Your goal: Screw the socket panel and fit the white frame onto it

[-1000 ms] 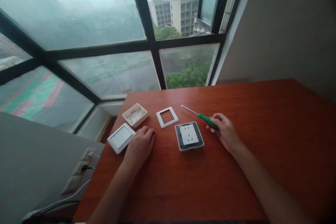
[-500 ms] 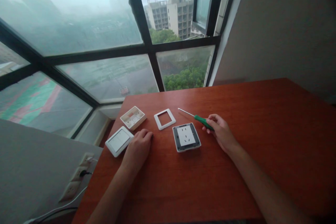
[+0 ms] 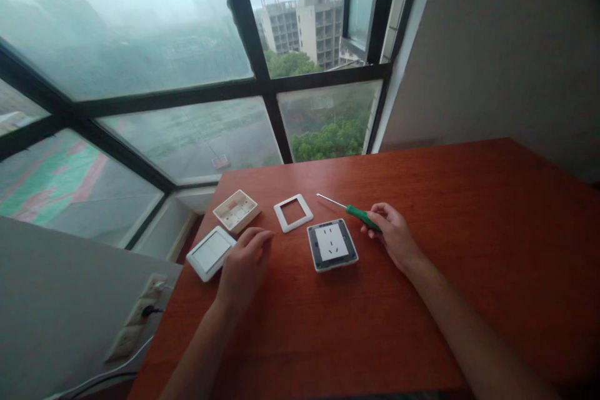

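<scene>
Head view: right hand [image 3: 394, 234] closed round the rear of a green-handled screwdriver [image 3: 360, 215], thumb along the handle, fingers wrapped under. Metal shaft points away and to the left, tip out past the white frame's right side. Screwdriver sits beyond and right of the socket unit [image 3: 332, 245].

Socket unit lies face up on the tabletop [image 3: 422, 187], between the two hands, nearer the right. White centre panel with slots, dark grey surround, thin white edge.

Left hand [image 3: 244, 269] is back-up, fingers bent and close together, pointing right. Palm side hidden, so can't tell if it's pinching anything or touching the wood. It overlaps the right end of the white plate [image 3: 209, 253] from this angle; contact unclear.

Plate lies flat near the left edge of the tabletop, large rectangular panel in its middle. Cream open box [image 3: 237, 212] just beyond it, hollow side up. White square frame [image 3: 297, 224] lies flat between box and screwdriver tip, beyond the socket unit.

Surroundings: dark window frame [image 3: 178, 95] behind, buildings [image 3: 321, 22] outside, wall outlets [image 3: 135, 319] lower left with a black plug [image 3: 149, 310] in one.
</scene>
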`<state>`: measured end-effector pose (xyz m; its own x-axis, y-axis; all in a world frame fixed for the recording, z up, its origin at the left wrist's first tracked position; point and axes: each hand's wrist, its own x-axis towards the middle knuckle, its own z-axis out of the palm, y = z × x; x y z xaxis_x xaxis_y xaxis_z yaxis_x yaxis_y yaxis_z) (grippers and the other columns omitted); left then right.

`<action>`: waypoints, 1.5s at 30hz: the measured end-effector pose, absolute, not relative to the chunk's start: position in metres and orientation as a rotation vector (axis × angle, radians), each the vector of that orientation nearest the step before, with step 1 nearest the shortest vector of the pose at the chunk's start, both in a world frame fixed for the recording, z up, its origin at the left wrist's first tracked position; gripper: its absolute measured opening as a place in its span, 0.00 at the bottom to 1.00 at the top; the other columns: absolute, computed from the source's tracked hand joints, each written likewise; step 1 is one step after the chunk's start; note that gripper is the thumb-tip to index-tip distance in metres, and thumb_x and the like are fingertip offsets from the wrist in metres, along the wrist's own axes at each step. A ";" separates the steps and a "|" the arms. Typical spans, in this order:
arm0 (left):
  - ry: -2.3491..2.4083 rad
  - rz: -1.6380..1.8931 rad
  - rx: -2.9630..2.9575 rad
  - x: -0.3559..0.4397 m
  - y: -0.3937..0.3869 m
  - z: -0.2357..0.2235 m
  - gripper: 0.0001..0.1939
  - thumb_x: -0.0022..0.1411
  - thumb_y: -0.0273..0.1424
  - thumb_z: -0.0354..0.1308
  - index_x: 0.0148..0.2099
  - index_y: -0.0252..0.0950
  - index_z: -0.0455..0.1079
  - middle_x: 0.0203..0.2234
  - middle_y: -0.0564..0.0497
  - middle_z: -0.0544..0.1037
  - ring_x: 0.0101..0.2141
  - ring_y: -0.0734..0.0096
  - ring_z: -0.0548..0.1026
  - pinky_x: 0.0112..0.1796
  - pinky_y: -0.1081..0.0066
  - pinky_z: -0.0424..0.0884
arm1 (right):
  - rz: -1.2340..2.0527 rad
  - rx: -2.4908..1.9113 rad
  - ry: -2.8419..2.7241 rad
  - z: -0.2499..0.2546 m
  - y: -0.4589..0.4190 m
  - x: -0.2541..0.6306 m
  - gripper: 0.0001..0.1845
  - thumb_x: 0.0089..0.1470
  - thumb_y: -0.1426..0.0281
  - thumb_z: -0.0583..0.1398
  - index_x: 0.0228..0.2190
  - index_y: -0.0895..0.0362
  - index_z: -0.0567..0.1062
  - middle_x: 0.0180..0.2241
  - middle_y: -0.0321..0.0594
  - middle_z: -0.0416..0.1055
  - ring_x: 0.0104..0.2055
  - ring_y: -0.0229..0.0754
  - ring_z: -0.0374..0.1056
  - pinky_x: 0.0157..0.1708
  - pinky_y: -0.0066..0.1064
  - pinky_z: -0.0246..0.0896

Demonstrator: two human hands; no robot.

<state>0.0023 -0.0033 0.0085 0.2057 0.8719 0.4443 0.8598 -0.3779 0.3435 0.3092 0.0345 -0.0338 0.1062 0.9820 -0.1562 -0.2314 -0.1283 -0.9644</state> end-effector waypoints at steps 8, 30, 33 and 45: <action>1.337 0.990 2.269 0.052 0.001 0.031 0.05 0.64 0.27 0.56 0.40 0.38 0.73 0.35 0.51 0.78 0.34 0.72 0.77 0.36 0.74 0.72 | 1.320 -1.193 -0.892 -0.034 0.035 0.309 0.12 0.50 0.62 0.62 0.32 0.54 0.65 0.21 0.33 0.72 0.20 0.34 0.62 0.21 0.26 0.55; 1.209 0.692 2.617 0.065 0.011 0.020 0.07 0.66 0.25 0.52 0.40 0.37 0.71 0.34 0.49 0.78 0.35 0.68 0.78 0.36 0.70 0.74 | 1.282 -1.216 -0.945 -0.034 0.037 0.303 0.10 0.51 0.63 0.60 0.31 0.54 0.65 0.20 0.33 0.72 0.20 0.35 0.63 0.21 0.27 0.55; 1.226 0.666 2.627 0.064 0.011 0.020 0.07 0.66 0.24 0.52 0.41 0.37 0.71 0.35 0.49 0.78 0.35 0.67 0.78 0.37 0.70 0.74 | 1.280 -1.221 -0.948 -0.034 0.037 0.303 0.10 0.51 0.63 0.60 0.31 0.54 0.65 0.20 0.32 0.71 0.19 0.35 0.62 0.21 0.27 0.55; 1.299 0.708 2.616 0.066 0.007 0.015 0.07 0.67 0.26 0.52 0.40 0.37 0.72 0.34 0.49 0.78 0.34 0.68 0.78 0.35 0.71 0.73 | 1.271 -1.229 -0.955 -0.032 0.037 0.302 0.11 0.50 0.62 0.61 0.30 0.54 0.65 0.21 0.32 0.70 0.19 0.35 0.63 0.21 0.27 0.55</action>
